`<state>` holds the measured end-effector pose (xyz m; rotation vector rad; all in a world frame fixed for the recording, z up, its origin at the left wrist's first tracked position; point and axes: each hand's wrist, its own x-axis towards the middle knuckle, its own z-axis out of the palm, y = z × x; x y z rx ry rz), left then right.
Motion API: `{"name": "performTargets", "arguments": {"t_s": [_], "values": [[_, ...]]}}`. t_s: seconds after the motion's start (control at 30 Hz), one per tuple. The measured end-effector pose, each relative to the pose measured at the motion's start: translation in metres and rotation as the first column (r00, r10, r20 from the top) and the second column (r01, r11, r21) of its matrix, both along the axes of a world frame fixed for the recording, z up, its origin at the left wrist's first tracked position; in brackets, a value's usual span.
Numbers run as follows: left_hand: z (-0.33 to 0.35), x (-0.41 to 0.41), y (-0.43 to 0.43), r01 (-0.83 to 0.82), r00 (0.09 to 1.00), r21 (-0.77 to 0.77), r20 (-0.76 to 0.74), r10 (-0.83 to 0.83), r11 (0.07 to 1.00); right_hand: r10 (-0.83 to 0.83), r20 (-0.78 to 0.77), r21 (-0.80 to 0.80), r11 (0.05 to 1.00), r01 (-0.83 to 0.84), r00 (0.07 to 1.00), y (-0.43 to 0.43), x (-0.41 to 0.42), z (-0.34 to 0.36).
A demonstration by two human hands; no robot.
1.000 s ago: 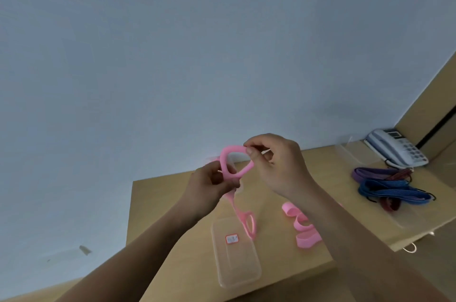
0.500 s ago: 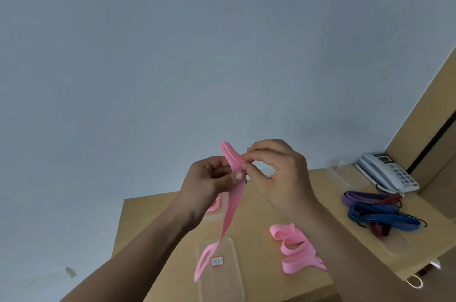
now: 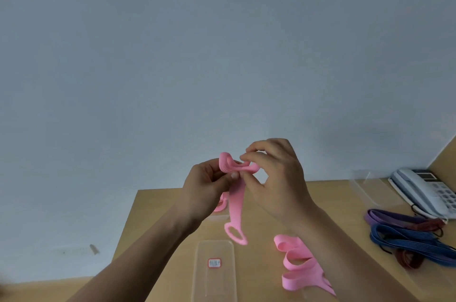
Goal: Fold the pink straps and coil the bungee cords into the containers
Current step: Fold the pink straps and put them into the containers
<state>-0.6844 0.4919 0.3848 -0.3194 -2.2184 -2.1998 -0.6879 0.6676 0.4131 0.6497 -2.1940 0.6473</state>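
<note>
Head view: a pink strap (image 3: pixel 235 205) is held above the table (image 3: pixel 153 215) between both hands. The left hand (image 3: pixel 207 185) is closed round a stack of folds at the strap's upper end, with the thumb pressed on it. The right hand (image 3: pixel 276 178) pinches the next bend just beside it. The remaining length hangs down, its looped end just above a clear container (image 3: pixel 214 274) in which only a label is seen.

Folding of this strap is judged partly done, as the hanging length is not yet gathered. A second pink strap (image 3: pixel 301 269) lies loose and unfolded on the table near the right forearm. The bungee cords (image 3: pixel 407 240), blue and purple, lie bundled well apart to the right, near a second clear container (image 3: pixel 370 190) and a telephone (image 3: pixel 424 190). They are not seen inside a container. Another pink piece is partly hidden behind the left hand, and its state cannot be determined.
</note>
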Motion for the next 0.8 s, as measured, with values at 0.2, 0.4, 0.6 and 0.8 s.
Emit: {"name": "performTargets", "arguments": {"t_s": [0.2,0.4,0.6,0.8], "values": [[0.002,-0.005,0.008,-0.083,0.996,-0.081,-0.049,0.079,0.993,0.044,0.094,0.054,0.997,-0.05,0.995,0.005,-0.008,0.001],[-0.003,-0.01,0.01,-0.133,0.991,-0.091,-0.001,0.133,0.987,0.065,0.191,0.043,0.996,-0.074,0.98,0.003,-0.014,0.003],[-0.005,-0.009,0.01,-0.101,0.993,-0.025,0.066,0.103,0.995,0.077,0.267,0.046,0.995,-0.092,0.961,0.003,-0.019,0.0],[-0.006,-0.01,0.006,-0.012,0.992,-0.066,0.128,0.02,0.998,0.059,0.228,0.038,0.997,-0.07,0.972,0.002,-0.023,-0.008]]}}
